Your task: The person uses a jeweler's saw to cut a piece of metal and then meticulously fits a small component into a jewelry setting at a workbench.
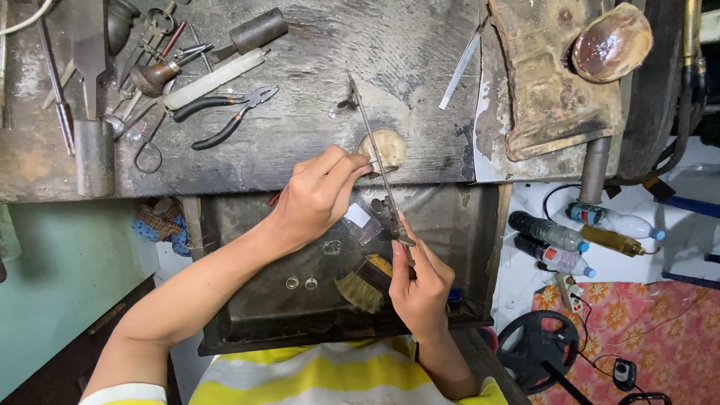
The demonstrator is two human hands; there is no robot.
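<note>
Two hands of mine are at work over the bench. My right hand is clenched around the handle of a jeweller's saw frame, whose thin metal bar runs from my grip up toward eleven o'clock, ending in a small clamp over the worn grey benchtop. My left hand comes in from eight o'clock with thumb and fingers pinched on a tiny pale piece, pressed against the rounded wooden bench peg right where the saw bar crosses it. The piece is too small for me to tell what it is.

Below the hands, at six o'clock, lies a dark metal catch tray; a bristle brush rests in it just beside my right hand, and two small rings lie at nine o'clock of the brush.

Toward ten o'clock on the benchtop lie black-handled pliers, a white rod and a scatter of hand tools. At one o'clock sits a scorched brown block with a shiny brown shell-like dish on its corner. At three o'clock, off the bench, plastic bottles lie on the floor, with a flowered red cloth at four o'clock.
</note>
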